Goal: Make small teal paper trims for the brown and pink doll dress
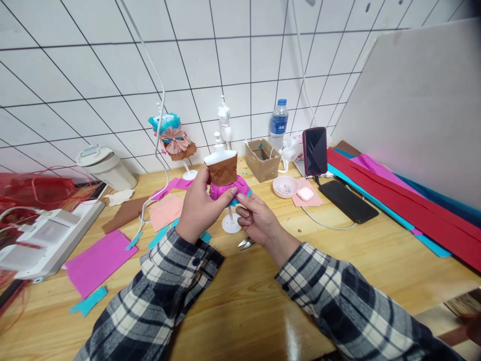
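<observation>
A small white dress form on a round stand (pixel 231 224) stands upright in front of me. It wears a brown paper bodice (pixel 223 171) and a pleated magenta paper skirt (pixel 221 191), with a bit of blue under the hem. My left hand (pixel 203 203) is wrapped round the form's left side, its thumb pressed on the magenta skirt. On the right edge of the skirt, my right hand (pixel 259 218) pinches the paper between thumb and fingers. Small thread snips (pixel 246 243) lie beneath my right hand, partly hidden by it.
Behind stand a dressed form (pixel 176 140), a bare form (pixel 224 120), a cardboard box (pixel 262 160), a water bottle (pixel 278 123) and a phone (pixel 314 150). A bead bowl (pixel 284 189) and black power bank (pixel 347 200) sit right. Left are paper pieces (pixel 101 261) and a power strip (pixel 56 240).
</observation>
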Available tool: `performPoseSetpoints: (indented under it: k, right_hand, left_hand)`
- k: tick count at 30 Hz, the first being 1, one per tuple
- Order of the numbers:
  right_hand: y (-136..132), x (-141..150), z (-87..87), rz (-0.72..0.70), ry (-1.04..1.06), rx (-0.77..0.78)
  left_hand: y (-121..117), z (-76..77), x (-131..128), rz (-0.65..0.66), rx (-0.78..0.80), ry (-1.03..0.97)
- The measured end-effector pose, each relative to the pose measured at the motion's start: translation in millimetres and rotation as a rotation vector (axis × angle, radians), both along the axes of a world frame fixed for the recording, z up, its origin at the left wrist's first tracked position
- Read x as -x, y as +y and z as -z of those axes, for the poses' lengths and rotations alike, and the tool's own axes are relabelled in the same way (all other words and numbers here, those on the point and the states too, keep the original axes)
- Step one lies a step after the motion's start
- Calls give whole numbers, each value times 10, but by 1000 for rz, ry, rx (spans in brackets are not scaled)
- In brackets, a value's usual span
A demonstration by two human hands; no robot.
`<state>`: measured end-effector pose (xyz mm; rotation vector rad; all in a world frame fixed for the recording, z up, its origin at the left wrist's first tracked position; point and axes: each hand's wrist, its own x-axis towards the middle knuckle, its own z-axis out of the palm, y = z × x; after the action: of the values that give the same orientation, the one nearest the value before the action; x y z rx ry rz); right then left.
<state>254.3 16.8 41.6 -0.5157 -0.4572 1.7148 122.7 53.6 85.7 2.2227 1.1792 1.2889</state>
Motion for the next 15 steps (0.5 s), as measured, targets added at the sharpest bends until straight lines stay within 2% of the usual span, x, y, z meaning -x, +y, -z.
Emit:
performPoseSetpoints:
  k: [5,11,15]
  right_hand:
    - [11,15,22,53,26,49]
    - [10,16,38,46,4,10]
    - [7,-12,36,15,92,5]
  left_hand:
    - [-11,6,-14,77,30,-21]
    - [-10,33,-26,39,4,-37]
    - [10,56,-15,23,13,-74]
